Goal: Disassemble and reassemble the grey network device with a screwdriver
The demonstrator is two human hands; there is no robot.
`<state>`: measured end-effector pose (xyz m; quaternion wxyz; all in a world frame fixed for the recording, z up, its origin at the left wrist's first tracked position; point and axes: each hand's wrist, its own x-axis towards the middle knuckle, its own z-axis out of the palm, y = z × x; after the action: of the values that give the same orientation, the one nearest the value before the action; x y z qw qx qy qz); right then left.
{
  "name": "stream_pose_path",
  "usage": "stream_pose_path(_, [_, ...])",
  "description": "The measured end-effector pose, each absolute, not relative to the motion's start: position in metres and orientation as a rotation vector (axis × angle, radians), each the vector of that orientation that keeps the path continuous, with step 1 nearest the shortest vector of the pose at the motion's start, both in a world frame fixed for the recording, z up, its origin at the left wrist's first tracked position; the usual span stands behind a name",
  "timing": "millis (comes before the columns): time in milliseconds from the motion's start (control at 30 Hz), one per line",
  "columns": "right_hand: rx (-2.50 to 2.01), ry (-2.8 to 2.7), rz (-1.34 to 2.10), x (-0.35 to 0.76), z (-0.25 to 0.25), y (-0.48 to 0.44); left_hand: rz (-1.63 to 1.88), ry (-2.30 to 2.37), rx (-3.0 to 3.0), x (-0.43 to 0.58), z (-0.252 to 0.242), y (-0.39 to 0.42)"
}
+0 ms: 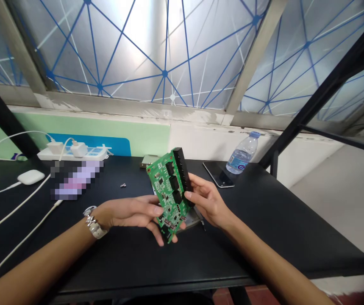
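Note:
A green circuit board [168, 190] with a black row of ports along its right edge is held upright above the black table [264, 220]. My left hand [134, 214], with a watch at the wrist, grips the board's lower left edge. My right hand [205, 201] holds the right edge, with the thumb on the black ports. A grey metal case part [194, 217] lies on the table just behind the board, mostly hidden. Two small screws [123, 185] lie on the table to the left.
A water bottle [243, 154] and a dark phone [218, 173] stand at the back right. A white power strip [73, 152] with chargers, white cables [13, 212] and a white earbud case [31, 176] lie at the left. The table's edge drops off at the right.

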<state>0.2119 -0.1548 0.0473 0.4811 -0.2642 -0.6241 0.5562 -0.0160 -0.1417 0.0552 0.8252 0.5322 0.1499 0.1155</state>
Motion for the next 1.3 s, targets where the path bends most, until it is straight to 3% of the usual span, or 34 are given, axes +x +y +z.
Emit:
stream_pose_path(333, [-0.701, -1.4, 1.18, 0.224, 0.054, -0.148, 0.678, 0.726, 1.654, -0.019, 0.061, -0.135])
stream_pose_path(633, [-0.638, -1.505, 1.492, 0.217, 0.053, -0.159, 1.04, 0.835, 2.033, -0.02, 0.041, -0.118])
stream_pose_path(1033, [-0.586, -1.691, 1.557, 0.205, 0.051, -0.176, 1.18, 0.972, 2.553, -0.027, 0.029, -0.102])
stream_pose_path(1300, [-0.646, -1.79, 1.495, 0.204, 0.051, -0.177, 1.21, 1.082, 2.471, -0.035, 0.033, -0.097])
